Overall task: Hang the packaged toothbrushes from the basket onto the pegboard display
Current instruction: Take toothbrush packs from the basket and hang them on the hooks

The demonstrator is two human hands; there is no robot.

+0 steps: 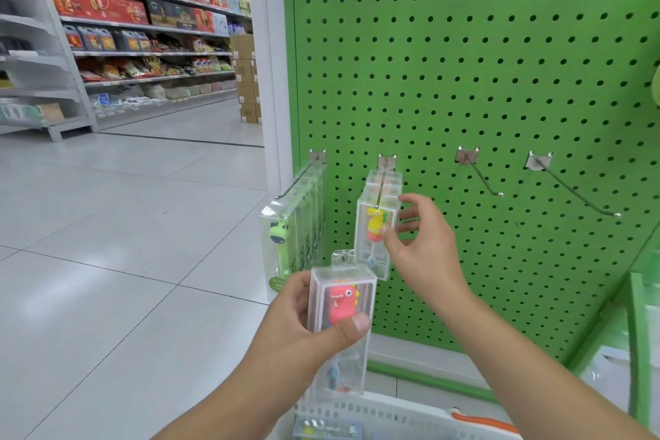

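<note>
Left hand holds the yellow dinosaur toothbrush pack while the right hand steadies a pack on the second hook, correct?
Not quite: the head view shows the left hand holding the pink dinosaur toothbrush pack. The yellow dinosaur pack hangs on the second hook, where the right hand steadies it.

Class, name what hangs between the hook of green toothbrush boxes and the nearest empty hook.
In the head view, the clear yellow-dinosaur toothbrush box hangs there, the right hand touching it.
</note>
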